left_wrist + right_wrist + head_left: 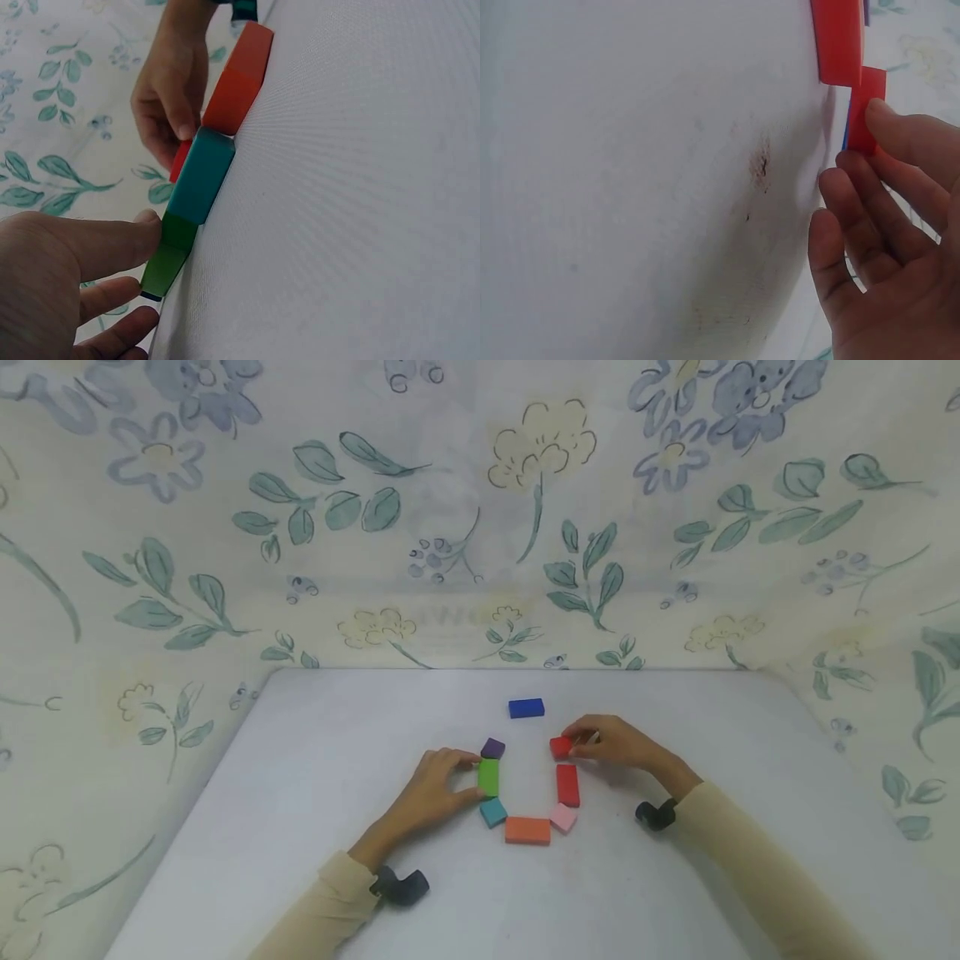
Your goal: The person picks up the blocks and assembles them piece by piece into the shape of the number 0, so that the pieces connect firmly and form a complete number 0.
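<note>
My left hand (437, 789) holds a green rectangular block (488, 777) between thumb and fingers at its two ends. In the left wrist view the thumb lies against the green block (171, 255). My right hand (611, 742) pinches a small red block (560, 747), seen also as a red piece (866, 112) in the right wrist view. A longer red block (567, 785) lies just nearer than it. A purple block (492, 748) sits beyond the green one, and a teal block (493, 812) touches its near end.
An orange block (527, 830) and a pink block (563, 817) close the near side of the U-shaped row. A blue block (527, 708) lies apart at the far side. White table (300, 735); floral cloth (450, 485) hangs behind and at the sides.
</note>
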`<action>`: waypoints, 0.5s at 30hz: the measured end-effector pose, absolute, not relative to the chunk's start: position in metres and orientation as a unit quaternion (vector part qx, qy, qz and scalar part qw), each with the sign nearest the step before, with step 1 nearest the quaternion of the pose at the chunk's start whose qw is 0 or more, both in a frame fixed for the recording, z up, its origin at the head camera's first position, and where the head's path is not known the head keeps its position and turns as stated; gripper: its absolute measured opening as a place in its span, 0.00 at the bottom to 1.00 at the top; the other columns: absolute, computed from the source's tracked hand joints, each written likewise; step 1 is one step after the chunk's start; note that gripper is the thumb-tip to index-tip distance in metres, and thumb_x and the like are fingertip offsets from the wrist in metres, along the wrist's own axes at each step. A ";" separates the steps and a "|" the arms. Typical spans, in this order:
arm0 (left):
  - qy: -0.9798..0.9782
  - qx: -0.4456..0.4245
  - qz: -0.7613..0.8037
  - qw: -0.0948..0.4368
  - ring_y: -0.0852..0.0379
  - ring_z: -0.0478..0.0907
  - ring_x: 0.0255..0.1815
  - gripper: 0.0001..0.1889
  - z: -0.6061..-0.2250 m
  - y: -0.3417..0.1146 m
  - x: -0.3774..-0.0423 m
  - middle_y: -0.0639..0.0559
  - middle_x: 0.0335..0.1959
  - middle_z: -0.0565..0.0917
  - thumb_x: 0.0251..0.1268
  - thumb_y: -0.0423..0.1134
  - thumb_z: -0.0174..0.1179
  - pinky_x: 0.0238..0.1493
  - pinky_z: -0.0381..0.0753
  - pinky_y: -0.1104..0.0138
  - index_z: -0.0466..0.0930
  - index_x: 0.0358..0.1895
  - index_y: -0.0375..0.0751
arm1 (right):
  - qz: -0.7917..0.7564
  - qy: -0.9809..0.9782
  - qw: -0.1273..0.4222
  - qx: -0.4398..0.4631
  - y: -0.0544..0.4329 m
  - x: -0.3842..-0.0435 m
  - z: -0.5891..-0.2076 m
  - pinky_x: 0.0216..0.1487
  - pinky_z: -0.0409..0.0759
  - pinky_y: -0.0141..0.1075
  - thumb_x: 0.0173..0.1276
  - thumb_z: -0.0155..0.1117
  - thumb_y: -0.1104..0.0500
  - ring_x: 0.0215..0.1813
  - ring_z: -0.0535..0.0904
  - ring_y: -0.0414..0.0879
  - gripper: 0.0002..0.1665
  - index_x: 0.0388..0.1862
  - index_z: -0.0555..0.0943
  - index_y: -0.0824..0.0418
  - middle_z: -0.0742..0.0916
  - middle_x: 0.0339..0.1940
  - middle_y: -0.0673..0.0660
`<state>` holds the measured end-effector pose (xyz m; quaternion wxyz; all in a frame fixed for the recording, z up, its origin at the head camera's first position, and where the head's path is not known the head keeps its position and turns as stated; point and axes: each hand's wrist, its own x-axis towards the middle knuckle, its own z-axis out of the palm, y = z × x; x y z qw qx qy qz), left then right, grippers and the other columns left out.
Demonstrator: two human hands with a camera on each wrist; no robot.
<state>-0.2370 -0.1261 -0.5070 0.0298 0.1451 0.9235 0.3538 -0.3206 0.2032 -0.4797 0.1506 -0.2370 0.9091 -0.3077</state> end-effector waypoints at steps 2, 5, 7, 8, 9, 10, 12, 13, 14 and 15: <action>0.922 0.146 0.356 0.029 0.51 0.68 0.62 0.27 -0.507 -0.126 -0.238 0.52 0.57 0.79 0.60 0.48 0.70 0.65 0.70 0.52 0.77 0.63 0.49 | -0.307 0.908 0.151 -0.240 0.203 -0.320 -0.478 0.52 0.83 0.39 0.67 0.69 0.58 0.51 0.80 0.47 0.23 0.60 0.81 0.57 0.85 0.51 0.54; 0.921 0.149 0.358 0.025 0.51 0.68 0.62 0.27 -0.508 -0.126 -0.239 0.53 0.57 0.79 0.60 0.48 0.69 0.65 0.70 0.52 0.77 0.63 0.50 | -0.305 0.910 0.151 -0.237 0.203 -0.319 -0.477 0.53 0.83 0.41 0.66 0.70 0.58 0.53 0.80 0.48 0.23 0.60 0.81 0.57 0.85 0.52 0.54; 0.922 0.150 0.356 0.027 0.51 0.69 0.62 0.27 -0.509 -0.126 -0.239 0.53 0.57 0.79 0.60 0.48 0.70 0.65 0.70 0.52 0.77 0.63 0.50 | -0.305 0.909 0.158 -0.236 0.203 -0.318 -0.477 0.53 0.83 0.41 0.66 0.70 0.58 0.54 0.79 0.48 0.22 0.60 0.81 0.56 0.85 0.53 0.54; 0.923 0.151 0.354 0.028 0.51 0.69 0.62 0.27 -0.510 -0.126 -0.239 0.53 0.57 0.79 0.60 0.48 0.69 0.65 0.70 0.52 0.77 0.63 0.50 | -0.305 0.908 0.160 -0.237 0.202 -0.318 -0.477 0.54 0.83 0.41 0.66 0.70 0.57 0.54 0.79 0.48 0.22 0.60 0.82 0.56 0.85 0.53 0.54; 0.923 0.151 0.353 0.028 0.51 0.69 0.62 0.27 -0.509 -0.126 -0.239 0.52 0.57 0.79 0.60 0.48 0.70 0.65 0.70 0.52 0.77 0.63 0.49 | -0.304 0.908 0.161 -0.238 0.202 -0.318 -0.478 0.54 0.83 0.41 0.66 0.70 0.57 0.53 0.80 0.47 0.22 0.59 0.82 0.56 0.85 0.53 0.54; 0.923 0.151 0.353 0.028 0.51 0.69 0.62 0.27 -0.510 -0.126 -0.239 0.53 0.57 0.79 0.60 0.48 0.69 0.65 0.70 0.52 0.77 0.63 0.49 | -0.304 0.908 0.161 -0.240 0.202 -0.318 -0.478 0.53 0.83 0.41 0.66 0.70 0.57 0.53 0.79 0.47 0.22 0.59 0.82 0.55 0.85 0.52 0.54; 0.923 0.149 0.353 0.029 0.51 0.69 0.62 0.27 -0.509 -0.126 -0.239 0.53 0.58 0.79 0.60 0.48 0.69 0.65 0.70 0.53 0.77 0.63 0.49 | -0.303 0.908 0.161 -0.242 0.202 -0.318 -0.479 0.53 0.83 0.40 0.66 0.70 0.56 0.51 0.80 0.46 0.21 0.58 0.82 0.54 0.85 0.52 0.53; 0.923 0.149 0.355 0.029 0.52 0.69 0.61 0.27 -0.509 -0.126 -0.239 0.53 0.58 0.79 0.60 0.48 0.69 0.65 0.70 0.53 0.77 0.63 0.49 | -0.301 0.908 0.160 -0.242 0.202 -0.318 -0.478 0.53 0.83 0.40 0.66 0.70 0.56 0.51 0.80 0.46 0.21 0.58 0.82 0.54 0.85 0.52 0.53; 0.922 0.149 0.356 0.028 0.52 0.68 0.62 0.27 -0.508 -0.126 -0.239 0.53 0.58 0.79 0.60 0.48 0.69 0.65 0.70 0.53 0.76 0.63 0.50 | -0.300 0.910 0.158 -0.241 0.202 -0.318 -0.479 0.53 0.83 0.40 0.66 0.70 0.56 0.51 0.80 0.46 0.21 0.58 0.83 0.54 0.85 0.51 0.53; 0.922 0.149 0.358 0.028 0.52 0.68 0.62 0.27 -0.508 -0.126 -0.239 0.53 0.58 0.79 0.60 0.48 0.69 0.65 0.70 0.53 0.76 0.63 0.50 | -0.299 0.910 0.156 -0.240 0.203 -0.318 -0.479 0.53 0.83 0.40 0.66 0.70 0.56 0.51 0.80 0.46 0.21 0.58 0.83 0.54 0.85 0.52 0.53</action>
